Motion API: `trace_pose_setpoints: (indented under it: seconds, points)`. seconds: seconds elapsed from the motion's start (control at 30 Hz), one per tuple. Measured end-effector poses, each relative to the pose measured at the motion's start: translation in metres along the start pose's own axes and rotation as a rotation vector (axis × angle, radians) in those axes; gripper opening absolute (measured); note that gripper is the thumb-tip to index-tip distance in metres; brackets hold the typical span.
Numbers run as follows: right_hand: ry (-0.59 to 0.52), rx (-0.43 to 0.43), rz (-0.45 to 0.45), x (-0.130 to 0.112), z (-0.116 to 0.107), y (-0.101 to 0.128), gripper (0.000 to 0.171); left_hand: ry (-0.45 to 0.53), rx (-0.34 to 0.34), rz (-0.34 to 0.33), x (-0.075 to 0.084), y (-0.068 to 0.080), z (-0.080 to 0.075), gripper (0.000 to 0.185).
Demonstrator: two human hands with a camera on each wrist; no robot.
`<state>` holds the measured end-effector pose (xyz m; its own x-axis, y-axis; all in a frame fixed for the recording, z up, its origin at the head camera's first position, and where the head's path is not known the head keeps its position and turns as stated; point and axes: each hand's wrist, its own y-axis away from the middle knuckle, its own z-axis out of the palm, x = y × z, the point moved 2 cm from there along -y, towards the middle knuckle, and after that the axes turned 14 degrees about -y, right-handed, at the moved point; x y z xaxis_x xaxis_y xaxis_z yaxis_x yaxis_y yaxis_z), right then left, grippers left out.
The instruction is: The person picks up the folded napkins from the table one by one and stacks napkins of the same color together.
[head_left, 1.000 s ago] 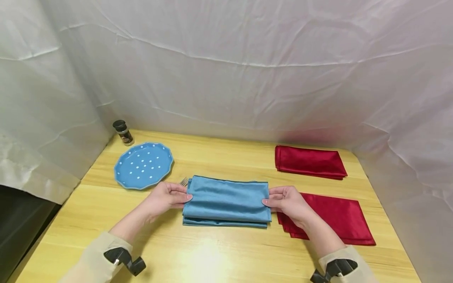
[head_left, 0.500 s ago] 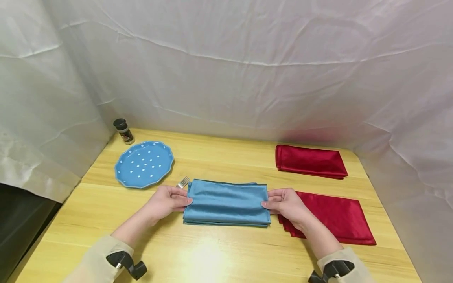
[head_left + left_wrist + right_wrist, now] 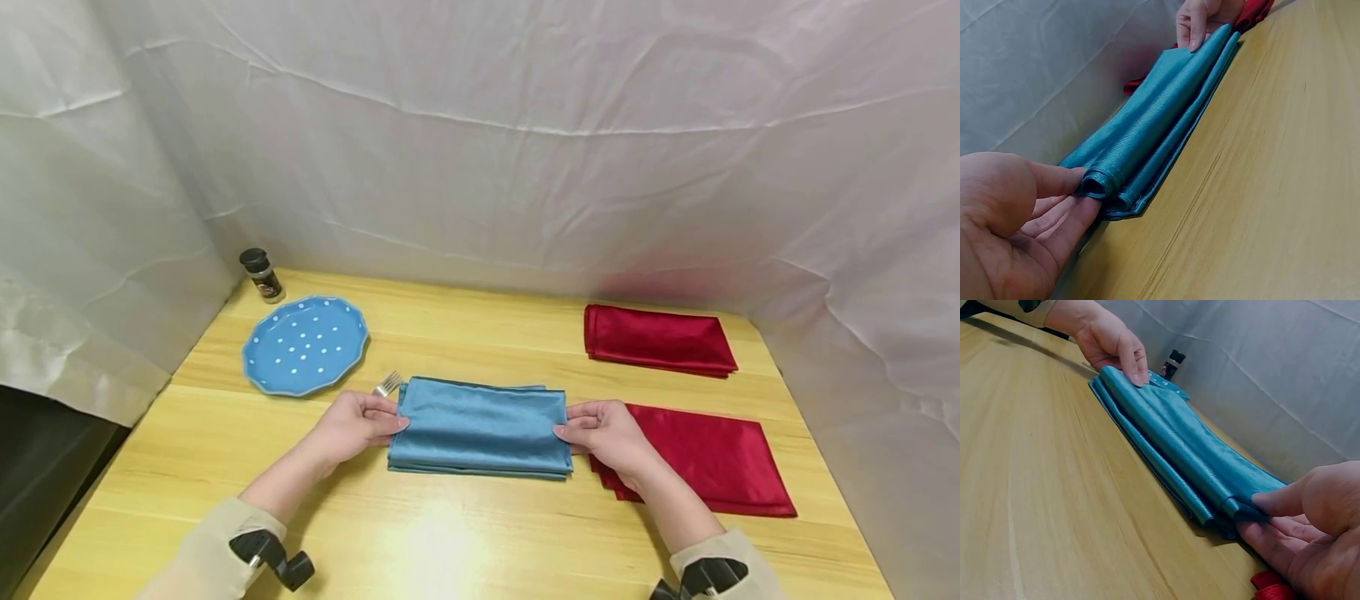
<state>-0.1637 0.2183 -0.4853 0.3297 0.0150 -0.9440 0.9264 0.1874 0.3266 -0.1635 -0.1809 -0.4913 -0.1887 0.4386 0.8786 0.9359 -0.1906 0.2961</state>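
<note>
A folded blue napkin (image 3: 480, 427) is held at both short ends, lying flat on the wooden table (image 3: 450, 542) between the two hands. Its left end is pinched by the left hand (image 3: 352, 425), thumb on top and fingers curled beneath the rolled fold; in the left wrist view the thumb (image 3: 1054, 180) is seen pressed against the top layer. The right end is pinched the same way by the right hand (image 3: 609, 435), with the thumb (image 3: 1279, 501) laid over the fold and the fingers tucked below.

The cloth is judged to be light, soft and limp, with a slight sheen that suggests a slippery weave; the stacked layers would probably slide apart or sag in the middle if lifted by one end only. A hold at both ends, across all layers at once, is judged the safest, with the pinch kept close to the folded edge.

Just beyond the left grip, fork (image 3: 387, 384) tines are seen poking out from behind the napkin. Farther out on that side a blue dotted plate (image 3: 303, 345) and a small jar (image 3: 261, 275) are placed. Directly under and outward of the right grip a red napkin (image 3: 705, 458) is spread, and another red napkin (image 3: 656, 340) is set beyond it.
</note>
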Motion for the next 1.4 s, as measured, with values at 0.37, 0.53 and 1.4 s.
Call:
trace_pose_setpoints:
  seconds: [0.37,0.53,1.4]
  points:
    - [0.051,0.020,-0.009,-0.003,0.004,0.003,0.049,-0.007,0.008,0.002,-0.001,-0.004,-0.001,0.033]
    - [0.058,0.011,-0.010,-0.006,0.002,0.006,0.046,-0.005,-0.001,0.010,0.000,-0.004,-0.003,0.035]
    - [0.001,-0.049,-0.090,-0.034,-0.054,0.017,0.052,0.038,-0.098,0.076,0.033,-0.015,-0.016,0.033]
